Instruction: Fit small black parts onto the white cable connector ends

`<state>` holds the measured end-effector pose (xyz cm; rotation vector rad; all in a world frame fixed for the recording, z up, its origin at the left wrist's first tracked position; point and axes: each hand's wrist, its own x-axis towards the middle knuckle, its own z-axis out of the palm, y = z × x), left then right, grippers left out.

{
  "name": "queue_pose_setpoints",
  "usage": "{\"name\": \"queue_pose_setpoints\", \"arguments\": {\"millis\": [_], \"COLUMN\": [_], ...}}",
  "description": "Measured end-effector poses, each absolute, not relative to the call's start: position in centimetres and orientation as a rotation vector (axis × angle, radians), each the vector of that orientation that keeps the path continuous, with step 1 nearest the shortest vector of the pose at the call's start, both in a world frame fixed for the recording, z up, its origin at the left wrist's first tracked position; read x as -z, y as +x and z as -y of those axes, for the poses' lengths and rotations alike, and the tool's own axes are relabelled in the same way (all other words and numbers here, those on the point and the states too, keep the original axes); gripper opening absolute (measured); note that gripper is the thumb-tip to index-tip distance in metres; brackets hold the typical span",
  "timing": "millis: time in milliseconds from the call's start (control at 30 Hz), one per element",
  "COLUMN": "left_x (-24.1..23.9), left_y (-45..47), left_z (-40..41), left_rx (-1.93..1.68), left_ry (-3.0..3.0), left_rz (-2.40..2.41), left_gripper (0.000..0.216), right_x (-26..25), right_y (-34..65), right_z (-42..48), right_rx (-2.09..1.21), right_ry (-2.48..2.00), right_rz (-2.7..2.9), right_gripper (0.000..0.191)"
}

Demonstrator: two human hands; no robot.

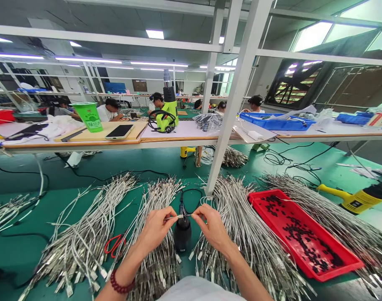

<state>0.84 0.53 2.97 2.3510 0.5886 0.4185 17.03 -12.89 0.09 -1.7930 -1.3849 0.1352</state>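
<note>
Over the green bench, my left hand (157,225) pinches one end of a thin cable (180,216), its fingers closed. My right hand (211,225), also pinched, grips the other side of the same cable, stretched short between the two. Directly beneath stands a black heat gun (182,236), its nozzle end hidden behind the cable and fingers. White cables with metal plugs lie in a bundle (156,251) under my left forearm. Another bundle (237,217) of the same cables lies beside my right hand.
A red tray (354,267) of small black pieces sits at right, near a yellow heat gun (360,200). More cables (87,225) and red-handled scissors (115,246) lie left. A white post (228,125) and a shelf (184,141) stand ahead. People work beyond.
</note>
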Motion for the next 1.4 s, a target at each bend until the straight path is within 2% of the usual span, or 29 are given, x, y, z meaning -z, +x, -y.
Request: {"name": "queue_pose_setpoints", "arguments": {"millis": [900,1400], "left_x": [-2.52,-2.45], "left_y": [0.79,0.8], "left_z": [-0.69,-0.6], "left_rx": [-0.324,-0.432], "left_ry": [2.527,2.42], "left_rz": [-0.619,-0.595], "left_gripper": [0.038,0.023], "right_x": [-0.36,0.19], "right_y": [16.82,17.12], "right_z": [12.82,12.81], "right_rx": [-0.2,-0.185], "right_ry": [-1.833,-1.81], "right_rz": [1.405,1.36], "right_gripper": [0.027,0.017]}}
